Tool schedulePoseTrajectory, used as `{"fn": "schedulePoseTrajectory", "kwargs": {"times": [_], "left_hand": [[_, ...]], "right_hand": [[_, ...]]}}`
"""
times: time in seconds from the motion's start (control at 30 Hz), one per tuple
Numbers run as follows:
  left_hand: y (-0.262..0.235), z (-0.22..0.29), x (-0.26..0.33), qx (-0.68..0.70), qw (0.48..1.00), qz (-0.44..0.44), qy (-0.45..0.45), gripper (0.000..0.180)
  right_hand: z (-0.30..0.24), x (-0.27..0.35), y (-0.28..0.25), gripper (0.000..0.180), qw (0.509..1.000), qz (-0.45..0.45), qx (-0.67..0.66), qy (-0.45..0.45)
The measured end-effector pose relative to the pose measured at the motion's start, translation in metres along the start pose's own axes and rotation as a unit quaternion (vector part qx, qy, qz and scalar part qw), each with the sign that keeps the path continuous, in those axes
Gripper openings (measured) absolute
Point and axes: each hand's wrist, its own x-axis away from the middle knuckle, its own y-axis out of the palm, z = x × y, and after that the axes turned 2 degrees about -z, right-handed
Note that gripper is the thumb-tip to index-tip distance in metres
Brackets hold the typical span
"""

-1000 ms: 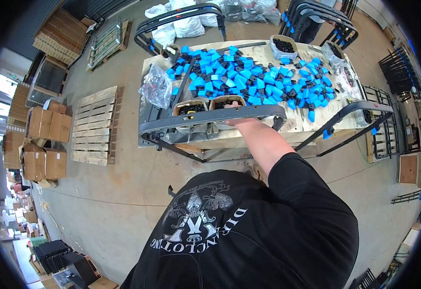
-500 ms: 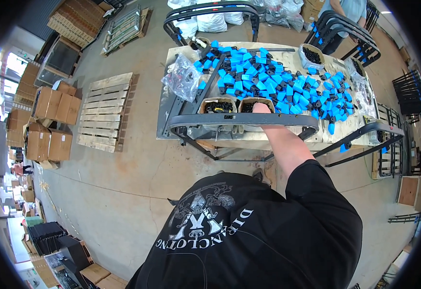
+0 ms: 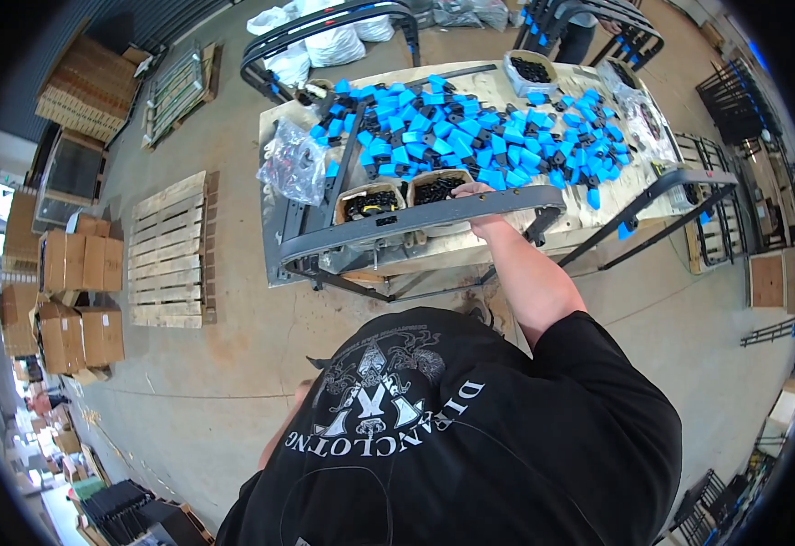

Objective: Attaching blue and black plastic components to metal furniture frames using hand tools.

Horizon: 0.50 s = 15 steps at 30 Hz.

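My right hand (image 3: 475, 191) is at the right edge of an open box of small black parts (image 3: 438, 188). Its fingers look curled together; what they hold, if anything, is too small to make out. A dark grey metal frame (image 3: 470, 207) stands at the table's near edge, and its top bar crosses in front of my wrist. Left of that box sits another box of black parts (image 3: 370, 202) with something yellow in it. Part of my left forearm (image 3: 283, 426) shows beside my black shirt; my left hand is hidden behind my body.
Many blue-and-black corner pieces (image 3: 470, 136) cover the wooden table (image 3: 588, 216). A clear plastic bag (image 3: 293, 162) lies at its left end. More metal frames (image 3: 666, 193) stand around it. A pallet (image 3: 168, 250) lies on the floor at left. A person (image 3: 577, 41) stands behind the table.
My right hand has come up out of the box of black parts to its right edge. The whole view has shifted, and part of my left forearm has come into sight.
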Motion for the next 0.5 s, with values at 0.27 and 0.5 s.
{"fn": "schedulePoseTrajectory", "kwargs": {"times": [0.27, 0.5], "left_hand": [[-0.054, 0.056, -0.06, 0.372, 0.898, 0.103, -0.213, 0.038], [-0.19, 0.183, -0.05, 0.459, 0.871, 0.172, -0.022, 0.018]], "right_hand": [[-0.025, 0.037, -0.009, 0.017, 0.958, 0.076, -0.258, 0.102], [-0.033, 0.129, -0.055, 0.016, 0.92, -0.1, -0.258, 0.278]]}}
